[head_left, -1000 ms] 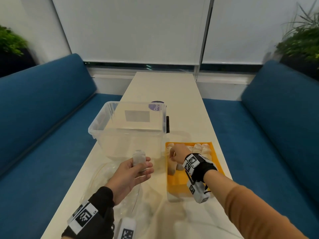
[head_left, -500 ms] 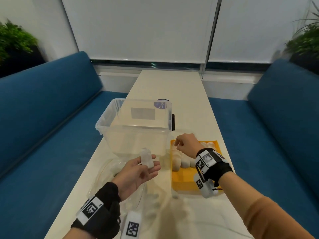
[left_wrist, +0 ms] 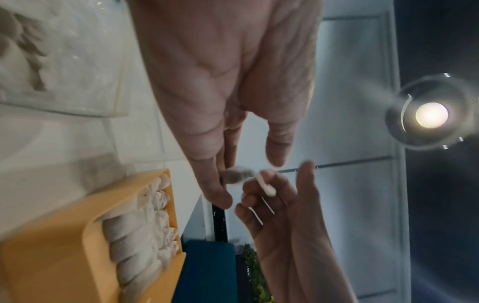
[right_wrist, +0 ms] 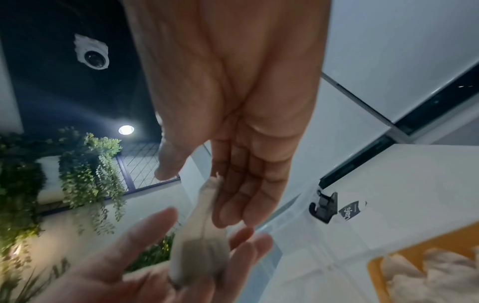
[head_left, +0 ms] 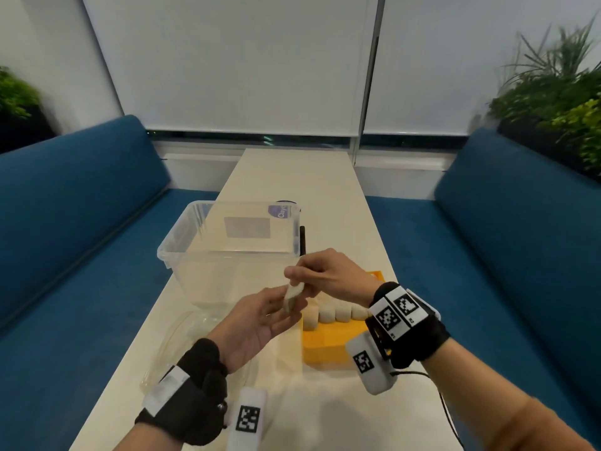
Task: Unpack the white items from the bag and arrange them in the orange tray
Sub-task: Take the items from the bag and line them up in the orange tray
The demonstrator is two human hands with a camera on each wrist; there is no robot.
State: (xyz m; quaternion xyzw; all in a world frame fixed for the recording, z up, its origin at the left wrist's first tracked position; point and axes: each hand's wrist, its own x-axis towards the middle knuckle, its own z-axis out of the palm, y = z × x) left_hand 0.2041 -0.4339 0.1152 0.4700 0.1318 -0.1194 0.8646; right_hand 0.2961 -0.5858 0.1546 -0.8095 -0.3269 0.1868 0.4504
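A small white wrapped item [head_left: 293, 298] lies across the straight fingers of my left hand [head_left: 274, 315], palm up, thumb off it. My right hand [head_left: 300, 281] reaches in from the right and pinches the item's upper end. In the left wrist view the item [left_wrist: 236, 175] sits at my fingertips with the right hand's fingers [left_wrist: 261, 191] curled at its end. The orange tray [head_left: 325, 348] lies just right of the hands, with a row of white items [head_left: 336, 314] along its far side. The clear bag [head_left: 180, 341] lies flat under my left wrist.
A clear plastic bin [head_left: 227, 255] stands just beyond the hands on the white table [head_left: 302, 180]. Blue benches run along both sides of the table. Plants stand at the far left and right.
My right hand left the tray and moved left onto the white item. My left hand carried the item up and to the right, toward the tray.
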